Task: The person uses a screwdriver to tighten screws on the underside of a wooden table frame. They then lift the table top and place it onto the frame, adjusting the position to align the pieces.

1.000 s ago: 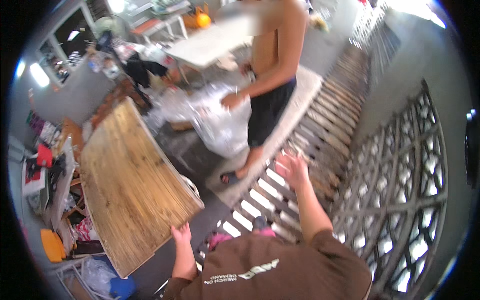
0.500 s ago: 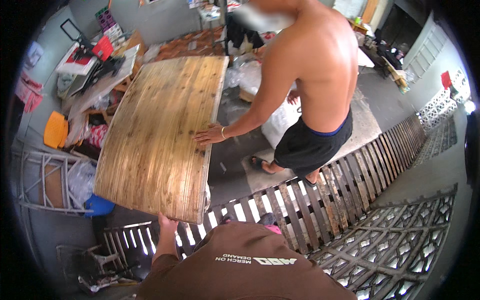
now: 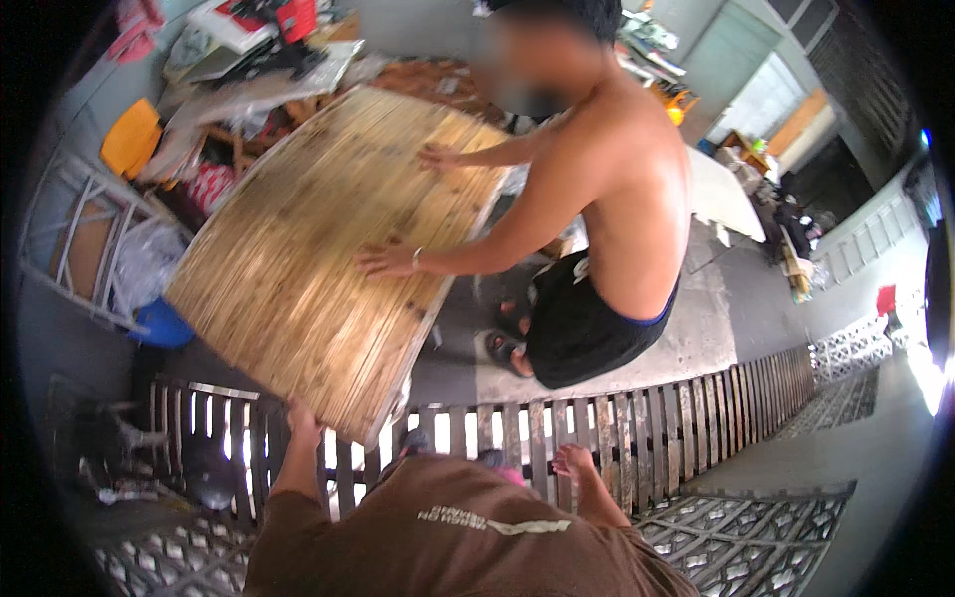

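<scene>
A large slatted wooden panel (image 3: 328,259), light brown with dark knots, stretches ahead of me, its surface sloping. My left hand (image 3: 303,418) grips its near edge, with part of the fingers hidden at the rim. Off to the right, my right hand (image 3: 574,463) hangs over the slatted railing, fingers apart and holding nothing. A co-worker (image 3: 637,199) in black shorts bends over the panel from the right. One of the co-worker's hands (image 3: 388,261) lies flat on the panel's middle, the other (image 3: 438,157) farther back.
Dark railing slats (image 3: 597,438) run across in front of me. On the left stand a metal frame (image 3: 90,249), a blue container (image 3: 162,323) and an orange plastic piece (image 3: 131,137). Clutter with a red item (image 3: 295,18) fills the back left. A white board (image 3: 724,194) lies at right.
The co-worker has bent lower and put a second hand on the panel. The panel's near end has shifted left and its far end right. My right hand has come into view.
</scene>
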`<move>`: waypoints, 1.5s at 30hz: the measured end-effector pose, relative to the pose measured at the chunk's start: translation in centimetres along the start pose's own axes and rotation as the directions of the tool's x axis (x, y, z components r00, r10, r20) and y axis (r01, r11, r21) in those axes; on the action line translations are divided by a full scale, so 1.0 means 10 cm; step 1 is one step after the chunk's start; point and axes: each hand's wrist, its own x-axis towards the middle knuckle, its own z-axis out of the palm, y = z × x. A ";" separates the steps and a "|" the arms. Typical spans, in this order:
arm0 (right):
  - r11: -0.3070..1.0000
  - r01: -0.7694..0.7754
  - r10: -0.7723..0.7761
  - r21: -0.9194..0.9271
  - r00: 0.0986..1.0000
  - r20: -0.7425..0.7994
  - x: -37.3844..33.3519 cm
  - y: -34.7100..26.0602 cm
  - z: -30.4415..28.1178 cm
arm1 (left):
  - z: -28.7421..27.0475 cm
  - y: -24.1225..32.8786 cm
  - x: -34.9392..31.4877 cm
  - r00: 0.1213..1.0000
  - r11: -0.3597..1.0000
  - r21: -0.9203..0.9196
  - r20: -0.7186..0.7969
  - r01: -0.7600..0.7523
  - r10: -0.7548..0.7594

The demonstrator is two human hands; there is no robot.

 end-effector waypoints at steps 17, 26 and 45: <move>0.925 -0.008 0.044 -0.379 0.995 0.087 -0.09 1.05 -0.30 | -0.55 -0.22 -0.17 0.996 0.978 0.192 0.019 0.081 -0.086; 0.999 0.033 -0.033 0.015 0.997 0.064 0.40 0.35 -0.60 | -0.81 -2.12 -0.80 0.927 0.461 0.874 0.032 0.155 -0.373; 0.993 -0.108 0.113 -0.042 0.983 0.143 0.76 1.22 -1.75 | 0.25 -2.04 -1.63 0.959 -0.115 0.993 0.071 -0.040 0.274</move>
